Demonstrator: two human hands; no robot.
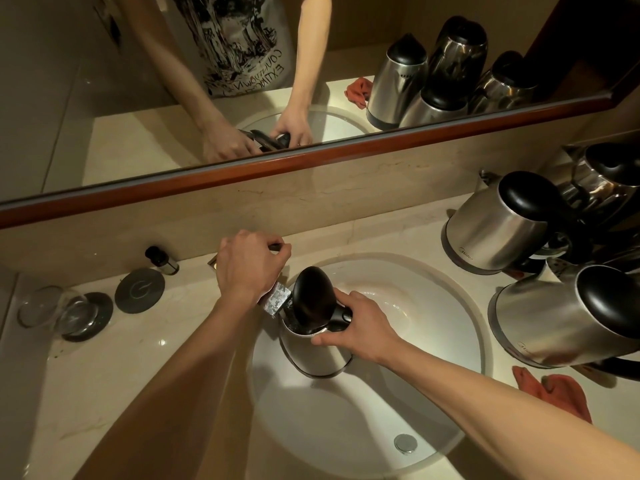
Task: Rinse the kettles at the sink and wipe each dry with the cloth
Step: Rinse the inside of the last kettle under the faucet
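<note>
A steel kettle (311, 355) with its black lid (313, 296) flipped up hangs over the white sink basin (450, 341), under the faucet spout (277, 299). My right hand (356, 329) grips the kettle by its black handle at the rim. My left hand (251, 265) is curled over the faucet handle at the back of the basin. Three more steel kettles stand on the counter to the right: one at the back (491, 230), one in front (554, 320), one in the corner (602, 181). An orange-red cloth (561, 393) lies crumpled below them.
Left of the sink sit an overturned glass (52, 310) on a dark coaster, a second round coaster (139, 290) and a small dark-capped bottle (162, 261). A wood-framed mirror (311, 164) runs along the wall. The drain (406, 443) is at the basin's near side.
</note>
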